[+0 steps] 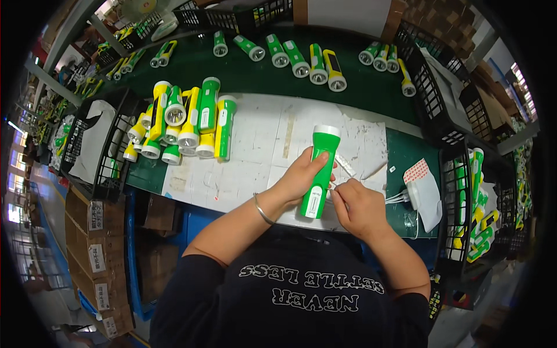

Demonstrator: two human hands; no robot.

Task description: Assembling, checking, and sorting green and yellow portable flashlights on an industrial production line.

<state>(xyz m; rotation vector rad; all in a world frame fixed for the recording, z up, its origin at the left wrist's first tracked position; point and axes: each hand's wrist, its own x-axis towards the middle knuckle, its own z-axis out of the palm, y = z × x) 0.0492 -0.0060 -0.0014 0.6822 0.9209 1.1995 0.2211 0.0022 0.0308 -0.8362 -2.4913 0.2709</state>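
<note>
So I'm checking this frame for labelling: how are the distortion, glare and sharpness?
Head view: strong fisheye, the green belt bows and the corners are black; windows at the left edge are blown out; the green flashlight in the left hand is sharp, the right hand too; the rim crates go soft.

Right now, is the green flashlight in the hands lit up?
Cannot tell. The left hand holds the flashlight with its lens facing away.

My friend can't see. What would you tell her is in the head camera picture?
A left hand holds a green plastic flashlight with a white head over a white paper-covered worktable, while the right hand pinches a thin white cord beside it. A pile of green and yellow flashlights lies to the left.
</note>
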